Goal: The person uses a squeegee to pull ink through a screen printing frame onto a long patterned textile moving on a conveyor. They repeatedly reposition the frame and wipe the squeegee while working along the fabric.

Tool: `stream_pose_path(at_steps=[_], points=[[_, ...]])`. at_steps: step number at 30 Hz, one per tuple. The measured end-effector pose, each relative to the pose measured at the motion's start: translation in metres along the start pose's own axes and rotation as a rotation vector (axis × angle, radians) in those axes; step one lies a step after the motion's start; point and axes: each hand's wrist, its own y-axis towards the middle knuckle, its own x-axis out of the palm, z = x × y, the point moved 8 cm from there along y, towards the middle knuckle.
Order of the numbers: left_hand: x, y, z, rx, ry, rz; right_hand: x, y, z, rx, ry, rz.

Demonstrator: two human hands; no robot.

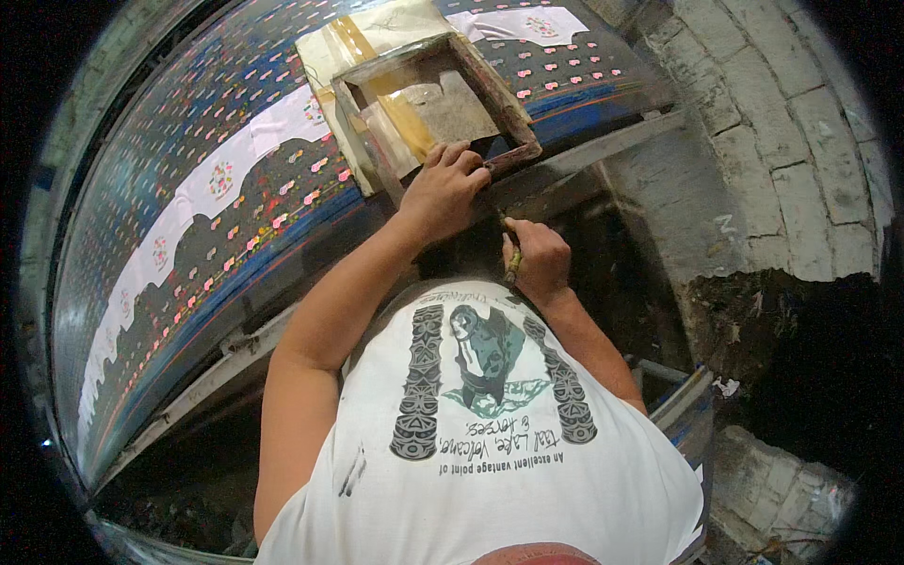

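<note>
My left hand [443,188] lies over the near edge of a worn wooden screen-printing frame [513,104], its fingers bent over the bar. The frame rests tilted on a pale board [315,58] with brown tape across it. Within the frame shows a greyish-beige panel [452,111]. Just to the right and nearer my body, my right hand [541,256] is closed around a slim tool with a yellowish handle [512,262]. A thin end of this tool points up toward the frame's near corner; its exact kind is unclear.
A long table [235,235] dotted with small pink marks curves away to the left. White cloth pieces [209,184] with a colourful round print lie along it, and another cloth piece [527,24] lies beyond the board. A metal rail [603,151] edges the table; a block wall [782,122] stands right.
</note>
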Motion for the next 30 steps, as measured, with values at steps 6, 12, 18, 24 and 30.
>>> stream_pose_path(at_steps=[6, 12, 18, 24, 30], points=[[-0.002, 0.000, 0.001, -0.009, -0.003, 0.008, 0.003, 0.003, -0.009, -0.089, -0.153, -0.047], [0.001, -0.001, 0.004, 0.006, 0.044, 0.023, 0.001, -0.003, -0.010, -0.167, -0.264, 0.024], [-0.002, 0.002, 0.005, -0.008, 0.027, 0.001, 0.019, -0.011, 0.010, 0.070, -0.002, 0.068], [-0.005, 0.005, 0.010, 0.010, 0.049, -0.047, 0.063, -0.027, 0.050, 0.479, 0.675, 0.041], [-0.006, 0.005, 0.010, -0.003, 0.056, -0.051, 0.104, -0.047, 0.027, 1.227, 2.056, -0.247]])
